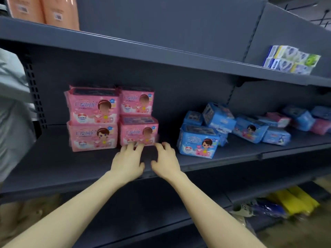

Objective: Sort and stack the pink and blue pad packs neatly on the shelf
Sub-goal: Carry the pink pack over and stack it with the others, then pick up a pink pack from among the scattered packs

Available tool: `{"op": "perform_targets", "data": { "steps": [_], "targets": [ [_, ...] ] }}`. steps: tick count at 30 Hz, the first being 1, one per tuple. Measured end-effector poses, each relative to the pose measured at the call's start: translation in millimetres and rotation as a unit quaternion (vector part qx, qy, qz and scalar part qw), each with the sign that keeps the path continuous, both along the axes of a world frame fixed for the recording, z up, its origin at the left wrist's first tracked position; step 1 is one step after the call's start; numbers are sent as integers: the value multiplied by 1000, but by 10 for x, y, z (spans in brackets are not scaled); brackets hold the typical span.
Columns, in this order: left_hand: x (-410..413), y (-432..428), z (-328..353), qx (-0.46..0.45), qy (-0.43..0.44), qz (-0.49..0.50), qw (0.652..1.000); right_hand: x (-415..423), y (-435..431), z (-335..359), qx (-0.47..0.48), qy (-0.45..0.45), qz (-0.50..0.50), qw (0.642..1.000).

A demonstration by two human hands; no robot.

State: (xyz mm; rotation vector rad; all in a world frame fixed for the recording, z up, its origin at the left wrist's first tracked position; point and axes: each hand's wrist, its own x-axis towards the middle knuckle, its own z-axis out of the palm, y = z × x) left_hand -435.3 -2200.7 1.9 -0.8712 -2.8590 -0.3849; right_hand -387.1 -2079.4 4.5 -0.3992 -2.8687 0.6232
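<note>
Both hands reach over the near edge of the shelf (80, 169), side by side. The left hand (128, 159) has its fingers spread, and the fingertips touch the low front of the lower right pink pack (138, 131). The right hand (165, 158) holds nothing. Its fingers are loosely bent, just beside the near right corner of that pack; whether they touch it I cannot tell, because of blur.

This pack belongs to four pink packs (93, 111), two stacks of two that touch each other, just beyond the hands and to the left. Right of the right hand, near but apart, stands a blue pack (198, 140). Behind it is a loose heap of blue packs (250, 128), some tilted. At the far right some pink ones (278, 119) are mixed among the blue.

I judge that the packs are light and soft, in smooth film that may slip. They will dent if squeezed, so it is better to take one by its two short sides with flat fingers.
</note>
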Motion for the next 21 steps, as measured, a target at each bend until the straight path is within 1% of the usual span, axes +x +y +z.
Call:
{"op": "perform_targets", "data": {
  "steps": [10, 21],
  "targets": [
    [288, 691, 9, 27, -16, -46, 998, 414, 733, -43, -15, 11, -43, 999],
    [779, 1574, -105, -7, -29, -98, 995, 1045, 1635, -133, -7, -20, -89, 996]
  ]
}}
